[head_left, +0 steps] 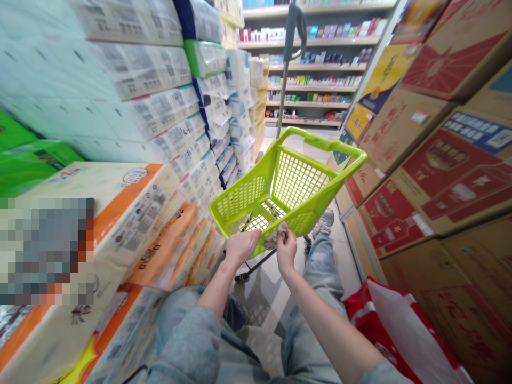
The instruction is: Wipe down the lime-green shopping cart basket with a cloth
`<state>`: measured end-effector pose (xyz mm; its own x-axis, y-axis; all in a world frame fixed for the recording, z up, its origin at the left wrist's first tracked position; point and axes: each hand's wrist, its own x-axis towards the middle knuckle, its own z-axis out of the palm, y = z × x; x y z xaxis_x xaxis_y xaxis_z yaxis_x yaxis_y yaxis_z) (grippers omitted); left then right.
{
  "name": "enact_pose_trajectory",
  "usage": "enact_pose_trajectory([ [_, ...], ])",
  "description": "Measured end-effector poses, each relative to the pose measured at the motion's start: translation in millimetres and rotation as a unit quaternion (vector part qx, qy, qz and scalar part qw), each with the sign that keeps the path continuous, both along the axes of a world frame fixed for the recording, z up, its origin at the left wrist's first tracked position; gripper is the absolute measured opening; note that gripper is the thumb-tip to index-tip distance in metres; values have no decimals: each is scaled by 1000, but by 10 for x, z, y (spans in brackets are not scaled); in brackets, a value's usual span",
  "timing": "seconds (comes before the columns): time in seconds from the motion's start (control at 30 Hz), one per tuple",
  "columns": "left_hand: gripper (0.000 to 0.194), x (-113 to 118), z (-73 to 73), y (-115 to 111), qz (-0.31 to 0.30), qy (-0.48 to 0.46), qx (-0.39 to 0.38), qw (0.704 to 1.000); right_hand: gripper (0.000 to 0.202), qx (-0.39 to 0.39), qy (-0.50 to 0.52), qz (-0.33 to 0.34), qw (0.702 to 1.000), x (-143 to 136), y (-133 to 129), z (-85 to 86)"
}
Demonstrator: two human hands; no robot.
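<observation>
A lime-green plastic shopping basket (304, 140) with lattice walls, on a wheeled frame, stands tilted in front of me. My left hand (242, 248) is closed at its near rim, the fingertips partly hidden. Just to the right, my right hand (286, 249) is closed in a pinch against the basket's near side. Between the two hands, a small whitish, mottled patch (273, 240) shows on or against that side. It is too small to tell whether it is a label or a loose piece.
Stacked tissue packs (160, 122) rise on the left, with a large orange-and-cream pack (148, 213) close by. Cardboard cartons (432, 160) line the right. A red-and-white bag (400, 320) is at my right. Behind the basket are a grey pole (285, 80) and stocked shelves (320, 66).
</observation>
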<state>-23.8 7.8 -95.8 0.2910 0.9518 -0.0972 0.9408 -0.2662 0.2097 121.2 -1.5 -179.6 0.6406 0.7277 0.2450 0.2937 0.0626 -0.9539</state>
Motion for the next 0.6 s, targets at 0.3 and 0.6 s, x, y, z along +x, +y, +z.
enact_pose_trajectory([
  [0.3, 68, -52, 15, 3, 1, 4, 5, 1000, 21, -37, -12, 176, 984, 21, -314, -123],
  [0.6, 69, 2, 3, -31, -3, 9, 7, 1000, 29, -55, 44, 66, 995, 162, -163, -343],
])
